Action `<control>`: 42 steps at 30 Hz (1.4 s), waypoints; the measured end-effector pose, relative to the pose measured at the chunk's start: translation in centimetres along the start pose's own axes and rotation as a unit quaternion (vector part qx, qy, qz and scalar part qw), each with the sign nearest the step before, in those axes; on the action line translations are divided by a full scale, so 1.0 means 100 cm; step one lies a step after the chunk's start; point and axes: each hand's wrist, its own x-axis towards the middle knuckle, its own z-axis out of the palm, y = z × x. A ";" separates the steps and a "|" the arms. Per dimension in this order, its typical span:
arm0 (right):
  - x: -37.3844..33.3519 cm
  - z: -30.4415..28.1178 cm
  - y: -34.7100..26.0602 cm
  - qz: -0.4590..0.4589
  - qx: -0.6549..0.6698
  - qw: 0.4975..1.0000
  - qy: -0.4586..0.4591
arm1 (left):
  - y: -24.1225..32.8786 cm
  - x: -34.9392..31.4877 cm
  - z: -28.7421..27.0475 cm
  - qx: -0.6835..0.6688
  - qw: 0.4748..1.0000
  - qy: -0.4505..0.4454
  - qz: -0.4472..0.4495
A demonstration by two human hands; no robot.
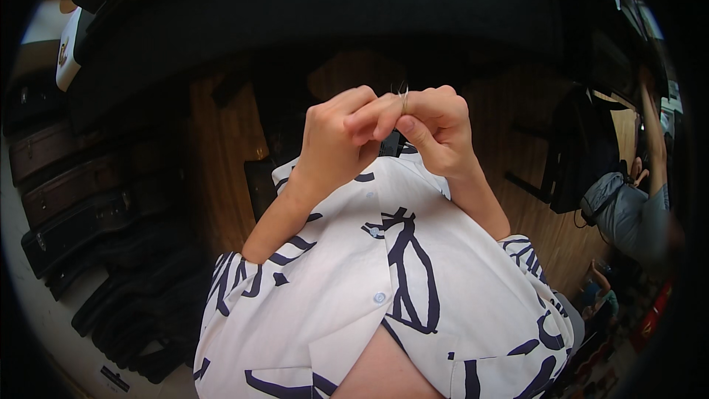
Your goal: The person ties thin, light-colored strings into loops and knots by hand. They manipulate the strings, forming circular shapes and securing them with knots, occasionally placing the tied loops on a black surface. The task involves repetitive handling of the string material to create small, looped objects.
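My hands meet in front of my chest, at the middle of the view. Thin pale strands (404, 100), perhaps fine wire or thread, loop at the fingers where the hands touch, and loose ends stick up above. My left hand (334, 137) is closed, its curled fingertips pressed up to the strands. Its thumb is mostly hidden. My right hand (441, 129) is closed too, thumb bent under the forefinger beside the strands. How the strands pass between the fingers is too fine to tell.
A dark surface (332, 7) spans the far side, with a white box (69, 52) at its left. Several dark cases (74, 218) line the left. A black chair (583, 148) stands on the wooden floor (221, 155) to the right, near a person with a grey bag (602, 196).
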 end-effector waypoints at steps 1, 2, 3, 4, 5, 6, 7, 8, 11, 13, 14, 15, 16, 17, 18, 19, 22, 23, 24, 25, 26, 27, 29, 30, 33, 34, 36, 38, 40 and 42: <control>0.001 0.000 0.002 -0.009 -0.017 1.000 0.015 | -0.004 -0.004 0.004 -0.010 1.000 -0.009 -0.018; 0.002 0.000 0.004 -0.019 -0.035 0.999 0.030 | -0.002 -0.004 0.004 0.015 1.000 -0.004 -0.014; 0.005 0.003 0.007 -0.040 -0.039 0.996 0.062 | 0.002 -0.003 0.005 0.039 0.999 0.002 -0.010; 0.006 0.001 0.004 -0.019 -0.085 0.994 0.065 | 0.005 -0.002 0.004 0.064 0.998 0.007 -0.006; 0.007 -0.002 -0.002 0.001 -0.128 0.989 0.069 | 0.008 0.000 0.001 0.074 0.997 -0.005 0.017; 0.007 -0.004 -0.005 0.022 -0.171 0.982 0.073 | 0.010 0.001 -0.002 0.089 0.996 -0.005 0.031; 0.006 -0.003 0.010 -0.046 -0.203 0.974 0.093 | 0.011 0.002 -0.005 0.103 0.994 -0.005 0.046; 0.005 -0.006 0.010 -0.036 -0.211 0.974 0.075 | 0.013 0.003 -0.010 0.117 0.991 -0.004 0.059; 0.002 -0.011 0.003 0.000 -0.208 0.978 0.030 | 0.018 0.010 -0.033 0.134 0.986 0.064 0.075; -0.001 -0.012 -0.004 0.041 -0.157 0.986 -0.020 | 0.017 0.012 -0.042 0.140 0.981 0.096 0.094; -0.001 -0.012 -0.008 0.062 -0.131 0.988 -0.047 | 0.014 0.013 -0.045 0.135 0.978 0.113 0.111; 0.000 -0.013 -0.011 0.073 -0.100 0.989 -0.079 | 0.012 0.014 -0.044 0.123 0.976 0.128 0.125; 0.000 -0.012 -0.013 0.077 -0.077 0.989 -0.098 | 0.011 0.014 -0.044 0.111 0.974 0.143 0.140; 0.001 -0.011 -0.014 0.081 -0.053 0.989 -0.116 | 0.011 0.014 -0.042 0.099 0.974 0.148 0.141; 0.001 -0.010 -0.014 0.085 -0.029 0.987 -0.134 | 0.011 0.014 -0.039 0.087 0.974 0.154 0.143; 0.000 -0.010 -0.014 0.078 -0.010 0.984 -0.158 | 0.012 0.014 -0.037 0.075 0.974 0.160 0.145; 0.000 -0.010 -0.019 0.076 0.054 0.979 -0.181 | 0.011 0.013 -0.025 0.069 0.977 0.176 0.097; -0.001 -0.011 -0.021 0.073 0.063 0.978 -0.183 | 0.009 0.013 -0.021 0.063 0.980 0.175 0.069; -0.002 -0.011 -0.020 0.062 0.081 0.982 -0.158 | 0.006 0.013 -0.015 0.061 0.982 0.168 0.054; -0.003 -0.011 -0.018 0.050 0.099 0.985 -0.134 | 0.002 0.012 -0.009 0.060 0.984 0.160 0.040; -0.004 -0.011 -0.016 0.040 0.116 0.986 -0.109 | 0.000 0.012 -0.004 0.057 0.986 0.153 0.026; -0.005 -0.010 -0.015 0.048 0.140 0.986 -0.079 | -0.002 0.011 -0.002 0.053 0.990 0.128 0.016; -0.004 -0.005 -0.011 0.036 0.166 0.985 -0.013 | -0.004 0.009 0.006 0.055 0.993 0.107 0.007; -0.004 -0.003 -0.008 0.029 0.178 0.983 0.020 | -0.004 0.008 0.008 0.056 0.994 0.096 0.003; -0.008 -0.008 0.011 0.002 0.130 0.991 0.041 | 0.000 0.004 0.010 0.057 0.998 0.024 0.020; -0.008 -0.008 0.013 -0.009 0.113 0.992 0.053 | -0.002 0.000 0.013 0.019 1.000 0.008 0.019; -0.003 -0.003 0.010 -0.005 0.100 0.991 0.087 | 0.006 0.001 0.013 0.035 0.999 0.006 0.018; 0.000 0.000 0.011 -0.015 0.035 0.991 0.132 | 0.008 0.002 0.012 0.064 0.998 -0.007 0.026; -0.001 0.000 0.013 -0.015 -0.020 0.985 0.173 | 0.006 0.002 0.009 0.105 0.993 -0.030 0.043; -0.003 -0.003 0.018 -0.011 -0.084 0.977 0.198 | 0.005 0.004 0.008 0.113 0.990 -0.004 0.085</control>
